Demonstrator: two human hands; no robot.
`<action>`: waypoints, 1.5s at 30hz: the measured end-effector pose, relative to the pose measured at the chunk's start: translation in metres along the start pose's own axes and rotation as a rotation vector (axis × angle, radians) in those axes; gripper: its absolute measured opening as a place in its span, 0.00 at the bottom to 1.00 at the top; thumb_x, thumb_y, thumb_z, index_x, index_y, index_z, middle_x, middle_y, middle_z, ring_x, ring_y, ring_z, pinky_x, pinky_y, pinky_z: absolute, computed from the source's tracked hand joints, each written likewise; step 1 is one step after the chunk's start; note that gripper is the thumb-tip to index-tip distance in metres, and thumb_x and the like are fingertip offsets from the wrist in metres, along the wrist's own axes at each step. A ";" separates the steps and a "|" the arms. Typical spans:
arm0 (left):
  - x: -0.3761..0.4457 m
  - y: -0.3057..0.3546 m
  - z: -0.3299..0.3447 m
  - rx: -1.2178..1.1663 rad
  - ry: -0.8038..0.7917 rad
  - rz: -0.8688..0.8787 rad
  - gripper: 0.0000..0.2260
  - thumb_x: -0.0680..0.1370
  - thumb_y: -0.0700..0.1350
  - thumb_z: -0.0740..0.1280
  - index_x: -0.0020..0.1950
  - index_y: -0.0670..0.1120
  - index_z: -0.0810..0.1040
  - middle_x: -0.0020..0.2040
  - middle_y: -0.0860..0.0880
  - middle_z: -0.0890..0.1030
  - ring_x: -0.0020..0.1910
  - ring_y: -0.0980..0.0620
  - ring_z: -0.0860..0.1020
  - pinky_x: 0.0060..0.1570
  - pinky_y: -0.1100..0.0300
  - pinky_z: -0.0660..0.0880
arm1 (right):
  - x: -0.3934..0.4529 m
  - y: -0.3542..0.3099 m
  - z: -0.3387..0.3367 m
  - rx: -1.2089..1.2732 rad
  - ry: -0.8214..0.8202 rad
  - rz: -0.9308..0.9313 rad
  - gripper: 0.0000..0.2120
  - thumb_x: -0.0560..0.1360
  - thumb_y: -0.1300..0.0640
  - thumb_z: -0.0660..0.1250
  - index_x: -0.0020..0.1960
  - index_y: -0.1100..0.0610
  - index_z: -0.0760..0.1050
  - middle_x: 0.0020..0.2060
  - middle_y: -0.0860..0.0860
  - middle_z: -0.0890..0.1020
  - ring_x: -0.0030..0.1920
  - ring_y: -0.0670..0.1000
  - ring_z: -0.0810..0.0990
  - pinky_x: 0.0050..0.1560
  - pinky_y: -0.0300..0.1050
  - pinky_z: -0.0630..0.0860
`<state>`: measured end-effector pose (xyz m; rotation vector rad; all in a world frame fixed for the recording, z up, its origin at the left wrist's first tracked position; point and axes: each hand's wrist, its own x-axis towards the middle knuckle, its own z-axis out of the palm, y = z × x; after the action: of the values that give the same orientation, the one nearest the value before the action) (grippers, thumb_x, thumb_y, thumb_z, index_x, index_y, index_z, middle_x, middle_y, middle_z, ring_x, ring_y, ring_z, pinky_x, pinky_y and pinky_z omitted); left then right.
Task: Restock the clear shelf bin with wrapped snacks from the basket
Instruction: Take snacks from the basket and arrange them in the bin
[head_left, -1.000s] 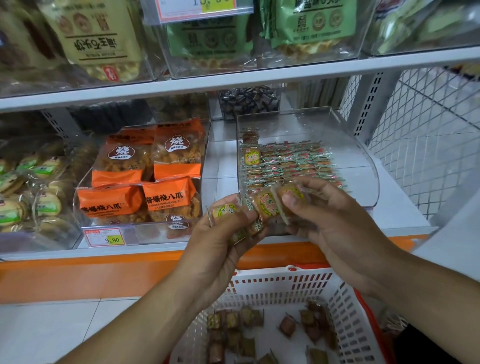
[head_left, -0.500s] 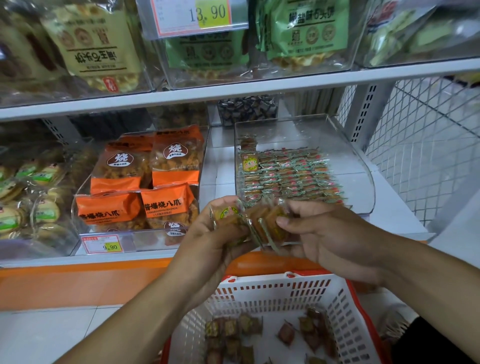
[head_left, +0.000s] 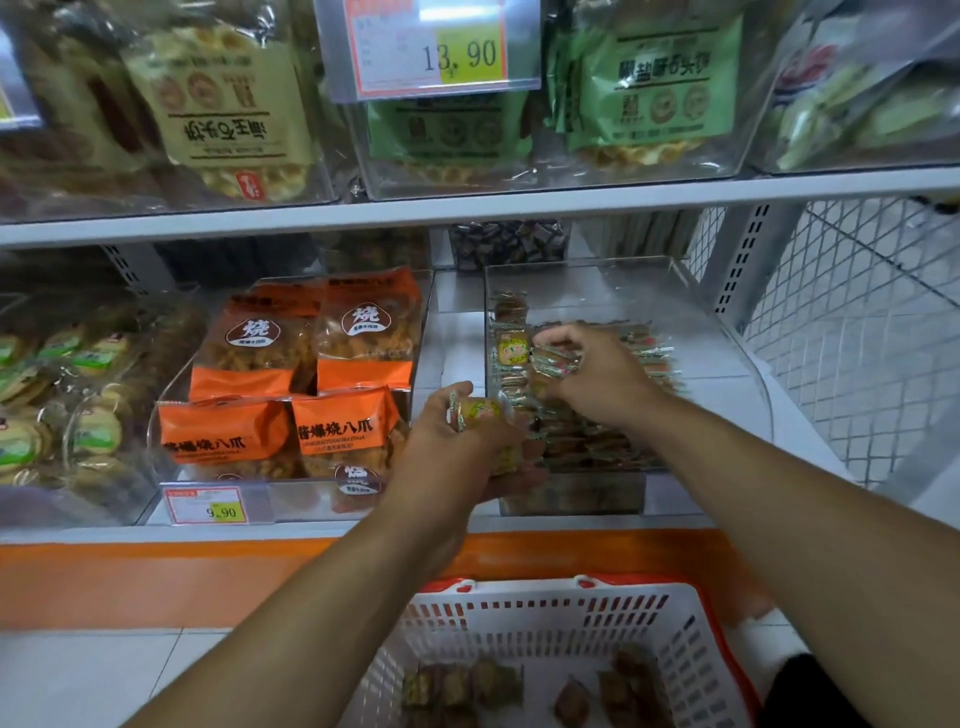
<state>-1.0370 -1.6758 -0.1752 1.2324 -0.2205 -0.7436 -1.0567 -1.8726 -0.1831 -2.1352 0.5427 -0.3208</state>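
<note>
Crinkly wrapped snacks (head_left: 550, 358) pinched by right fingers (head_left: 558, 338) inside clear bin (head_left: 727, 322); left fingers (head_left: 460, 395) grip another.

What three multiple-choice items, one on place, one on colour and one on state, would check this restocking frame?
1. Where is the right hand?
A. In the white plastic basket
B. Inside the clear plastic shelf bin
C. On the upper shelf

2. What colour are the snack bags in the bin left of it?
A. Orange
B. Blue
C. Purple

3. What is the left hand doing?
A. Hanging empty
B. Pressing a price tag
C. Holding small wrapped snacks

Answers:
1 B: it reaches over the rows of snacks in the bin.
2 A: orange wrappers show through the clear wall.
3 C: its fingers curl round wrapped pieces in front of the bin.
</note>
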 end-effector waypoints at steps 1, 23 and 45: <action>0.003 0.000 0.000 -0.009 -0.003 -0.012 0.21 0.76 0.33 0.72 0.63 0.52 0.74 0.52 0.40 0.85 0.51 0.38 0.86 0.46 0.46 0.83 | 0.010 0.000 0.008 0.012 0.002 0.010 0.27 0.70 0.61 0.79 0.66 0.48 0.77 0.67 0.48 0.76 0.64 0.47 0.75 0.57 0.38 0.70; 0.013 0.004 -0.001 -0.032 -0.060 -0.066 0.16 0.76 0.35 0.72 0.62 0.48 0.78 0.53 0.42 0.86 0.49 0.44 0.87 0.42 0.51 0.83 | 0.050 -0.007 0.053 -0.232 -0.047 0.046 0.34 0.78 0.68 0.61 0.81 0.50 0.59 0.81 0.58 0.54 0.77 0.58 0.63 0.56 0.45 0.76; -0.007 0.012 -0.006 0.019 -0.100 0.143 0.07 0.72 0.46 0.76 0.48 0.57 0.86 0.50 0.47 0.87 0.51 0.49 0.85 0.51 0.57 0.83 | -0.065 -0.027 0.001 0.197 0.086 -0.368 0.19 0.74 0.34 0.68 0.63 0.38 0.76 0.51 0.42 0.79 0.51 0.45 0.80 0.46 0.39 0.80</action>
<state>-1.0342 -1.6656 -0.1650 1.1857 -0.3944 -0.6809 -1.1061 -1.8265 -0.1636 -2.0278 0.1529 -0.6465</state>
